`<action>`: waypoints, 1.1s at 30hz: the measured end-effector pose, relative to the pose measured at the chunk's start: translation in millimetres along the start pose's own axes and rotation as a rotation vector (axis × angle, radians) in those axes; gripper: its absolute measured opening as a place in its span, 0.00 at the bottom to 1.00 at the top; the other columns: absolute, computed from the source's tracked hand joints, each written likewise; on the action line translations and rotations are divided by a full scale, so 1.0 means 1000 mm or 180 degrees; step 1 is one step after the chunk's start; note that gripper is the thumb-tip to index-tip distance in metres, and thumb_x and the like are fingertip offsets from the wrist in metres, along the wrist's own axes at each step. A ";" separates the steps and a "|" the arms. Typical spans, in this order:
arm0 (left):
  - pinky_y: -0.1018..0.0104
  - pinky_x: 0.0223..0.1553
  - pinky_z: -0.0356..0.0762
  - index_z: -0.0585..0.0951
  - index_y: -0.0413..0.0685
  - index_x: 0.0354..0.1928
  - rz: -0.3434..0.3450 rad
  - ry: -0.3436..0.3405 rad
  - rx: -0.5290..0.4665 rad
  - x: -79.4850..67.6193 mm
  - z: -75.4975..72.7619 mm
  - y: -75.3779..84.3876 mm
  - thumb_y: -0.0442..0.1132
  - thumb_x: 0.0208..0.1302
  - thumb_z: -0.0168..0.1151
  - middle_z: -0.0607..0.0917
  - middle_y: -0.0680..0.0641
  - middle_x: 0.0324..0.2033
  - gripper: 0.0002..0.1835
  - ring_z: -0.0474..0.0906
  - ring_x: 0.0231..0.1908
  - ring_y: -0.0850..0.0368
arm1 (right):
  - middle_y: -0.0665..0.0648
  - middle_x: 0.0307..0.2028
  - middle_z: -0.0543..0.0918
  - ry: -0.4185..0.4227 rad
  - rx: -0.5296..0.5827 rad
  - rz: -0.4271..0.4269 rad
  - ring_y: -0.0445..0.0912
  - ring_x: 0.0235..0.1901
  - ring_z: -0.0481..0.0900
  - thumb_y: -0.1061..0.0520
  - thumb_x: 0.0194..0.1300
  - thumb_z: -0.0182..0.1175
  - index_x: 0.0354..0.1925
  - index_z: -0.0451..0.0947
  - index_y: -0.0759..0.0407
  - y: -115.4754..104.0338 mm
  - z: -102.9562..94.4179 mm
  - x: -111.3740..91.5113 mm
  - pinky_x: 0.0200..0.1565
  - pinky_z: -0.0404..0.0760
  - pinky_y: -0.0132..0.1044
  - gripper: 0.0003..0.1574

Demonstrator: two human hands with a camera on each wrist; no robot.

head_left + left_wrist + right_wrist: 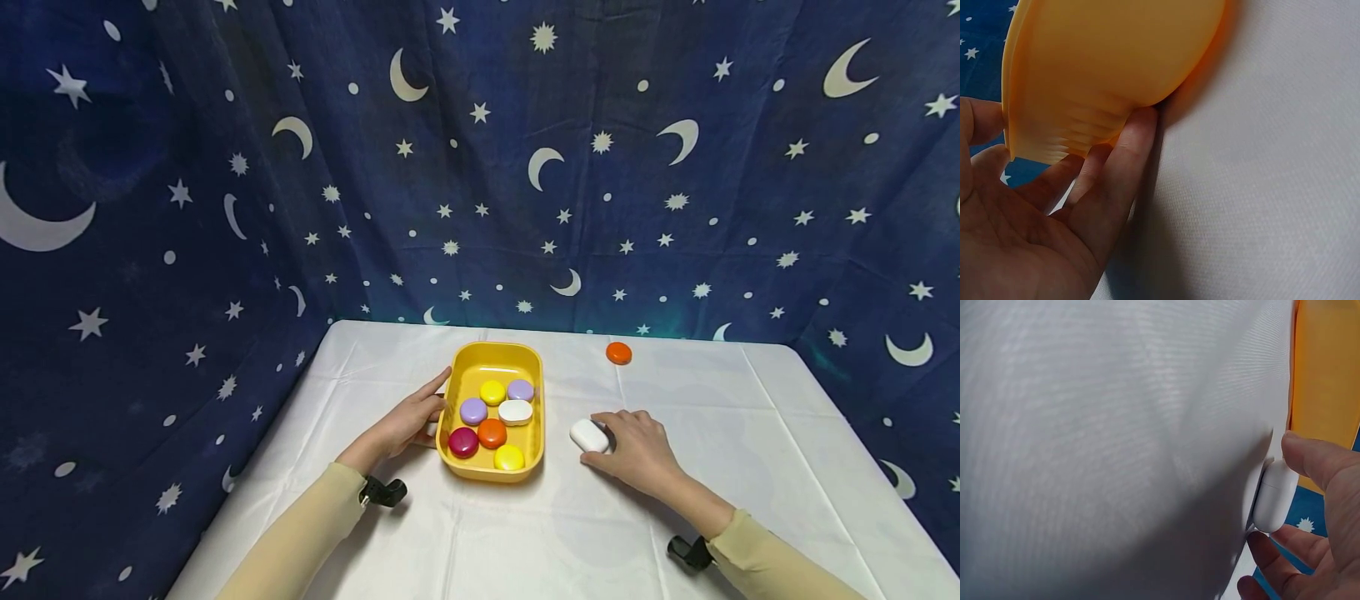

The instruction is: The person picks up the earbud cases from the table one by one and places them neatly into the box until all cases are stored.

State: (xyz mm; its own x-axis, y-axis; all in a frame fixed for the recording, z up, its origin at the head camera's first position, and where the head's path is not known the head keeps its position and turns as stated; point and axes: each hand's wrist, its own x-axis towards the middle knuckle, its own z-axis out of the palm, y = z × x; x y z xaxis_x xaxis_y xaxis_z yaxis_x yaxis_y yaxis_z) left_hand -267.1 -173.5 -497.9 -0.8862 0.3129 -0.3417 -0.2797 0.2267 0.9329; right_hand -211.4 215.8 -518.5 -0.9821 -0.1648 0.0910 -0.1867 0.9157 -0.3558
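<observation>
A yellow rectangular box (491, 477) with rounded corners stands on the table, holding several glossy rounded pieces in yellow, purple, orange, dark red and white. My left hand (406, 426) is against its left outer wall; in the left wrist view the fingers (1138, 131) touch the ribbed side (1085, 125) and the rim. To the right of the box, my right hand (637, 450) pinches a white earbud case (588, 436) between thumb and fingers, low at the tabletop. The right wrist view shows the case (1274, 497) with its lid seam, between thumb and fingers.
An orange round piece (618, 353) lies near the table's back edge, right of the box. White cloth (390, 542) covers the table. Dark blue curtains (480, 167) with moons and stars hang behind and at the sides.
</observation>
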 end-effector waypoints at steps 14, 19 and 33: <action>0.49 0.42 0.87 0.55 0.78 0.80 0.0022 -0.0001 -0.0020 0.000 0.000 -0.002 0.45 0.74 0.50 0.74 0.37 0.69 0.36 0.84 0.53 0.46 | 0.51 0.39 0.83 0.0164 0.0058 -0.0132 0.57 0.47 0.74 0.38 0.51 0.77 0.55 0.84 0.55 -0.001 0.000 -0.003 0.51 0.69 0.60 0.38; 0.49 0.42 0.87 0.55 0.79 0.80 0.0049 -0.0027 -0.0041 0.002 -0.001 -0.004 0.45 0.74 0.50 0.75 0.37 0.67 0.36 0.84 0.52 0.46 | 0.49 0.35 0.81 0.0173 0.0045 -0.0121 0.59 0.48 0.74 0.39 0.51 0.77 0.55 0.84 0.56 -0.001 0.001 -0.002 0.50 0.69 0.60 0.37; 0.50 0.41 0.87 0.56 0.80 0.79 0.0045 -0.0030 -0.0037 0.003 -0.001 -0.005 0.45 0.74 0.51 0.77 0.38 0.66 0.36 0.85 0.51 0.46 | 0.48 0.34 0.80 0.0120 0.0055 -0.0067 0.53 0.41 0.73 0.40 0.51 0.77 0.55 0.85 0.56 -0.003 0.000 0.001 0.47 0.69 0.56 0.37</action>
State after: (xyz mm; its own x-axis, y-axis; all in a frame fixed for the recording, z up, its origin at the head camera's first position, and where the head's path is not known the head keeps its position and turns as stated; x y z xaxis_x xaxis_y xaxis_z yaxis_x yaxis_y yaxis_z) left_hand -268.6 -175.1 -502.9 -0.8866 0.3246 -0.3296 -0.2716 0.2115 0.9389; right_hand -212.2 212.8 -517.3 -0.9764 -0.1698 0.1337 -0.2081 0.9057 -0.3693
